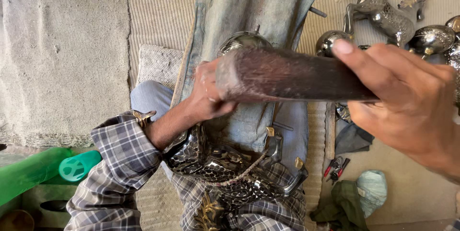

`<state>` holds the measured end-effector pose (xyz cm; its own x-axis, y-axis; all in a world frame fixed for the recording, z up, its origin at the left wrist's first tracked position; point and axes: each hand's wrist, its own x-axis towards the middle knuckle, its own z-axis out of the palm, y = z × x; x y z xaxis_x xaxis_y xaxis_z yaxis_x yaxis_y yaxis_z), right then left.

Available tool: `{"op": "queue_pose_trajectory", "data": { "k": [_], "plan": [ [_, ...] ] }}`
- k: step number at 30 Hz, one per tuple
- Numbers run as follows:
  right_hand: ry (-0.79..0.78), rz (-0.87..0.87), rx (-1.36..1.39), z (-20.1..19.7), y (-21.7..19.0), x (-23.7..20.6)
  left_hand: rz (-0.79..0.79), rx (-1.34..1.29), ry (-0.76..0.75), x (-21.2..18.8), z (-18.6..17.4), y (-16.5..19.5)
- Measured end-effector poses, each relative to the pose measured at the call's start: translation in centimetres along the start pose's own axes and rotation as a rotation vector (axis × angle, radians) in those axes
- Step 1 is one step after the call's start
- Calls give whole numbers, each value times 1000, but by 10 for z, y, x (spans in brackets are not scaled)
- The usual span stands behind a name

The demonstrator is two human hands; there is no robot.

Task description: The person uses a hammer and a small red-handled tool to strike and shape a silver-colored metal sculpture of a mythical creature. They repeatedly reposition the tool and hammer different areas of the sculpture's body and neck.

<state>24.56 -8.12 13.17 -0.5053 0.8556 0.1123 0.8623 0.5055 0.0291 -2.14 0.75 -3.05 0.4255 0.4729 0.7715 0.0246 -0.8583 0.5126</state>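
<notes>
While clasped by the right hand (pixel 407 101), fingers wrapped round it, the dark wooden mallet (pixel 287 75) lies left-right, blunt end left; left hand (pixel 208 92) partly hidden behind, finger state indeterminable.

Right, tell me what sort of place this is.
Probably a floor-level metalcraft workshop: finished metal horse figures lie on a woven mat, the right hand grips a wooden mallet, and pliers lie nearby.

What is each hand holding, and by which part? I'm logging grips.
The right hand grips a dark wooden mallet by its handle end. The left hand is partly hidden behind the mallet; its hold cannot be told.
</notes>
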Motion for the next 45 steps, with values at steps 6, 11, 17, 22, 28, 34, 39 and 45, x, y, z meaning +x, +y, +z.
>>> {"op": "queue_pose_trajectory", "data": {
  "k": [6,11,17,22,28,34,39,45],
  "plan": [
    [222,251,215,60,9,-28,-171,-390,20,0,-34,5],
    [306,619,427,160,1,-79,-263,-37,69,-39,-123,30],
    [112,689,482,223,-64,-137,-552,33,339,-122,-149,63],
    [-92,1042,393,212,-92,-206,-655,170,413,-160,-154,85],
    [-423,1006,300,185,-113,-270,-728,131,445,-165,-147,82],
    [-665,1127,413,168,-106,-311,-734,117,442,-160,-145,82],
    [-1153,905,887,165,-107,-341,-737,129,440,-166,-145,81],
    [-1583,821,333,201,-165,-349,-762,129,451,-176,-144,85]
  ]
}}
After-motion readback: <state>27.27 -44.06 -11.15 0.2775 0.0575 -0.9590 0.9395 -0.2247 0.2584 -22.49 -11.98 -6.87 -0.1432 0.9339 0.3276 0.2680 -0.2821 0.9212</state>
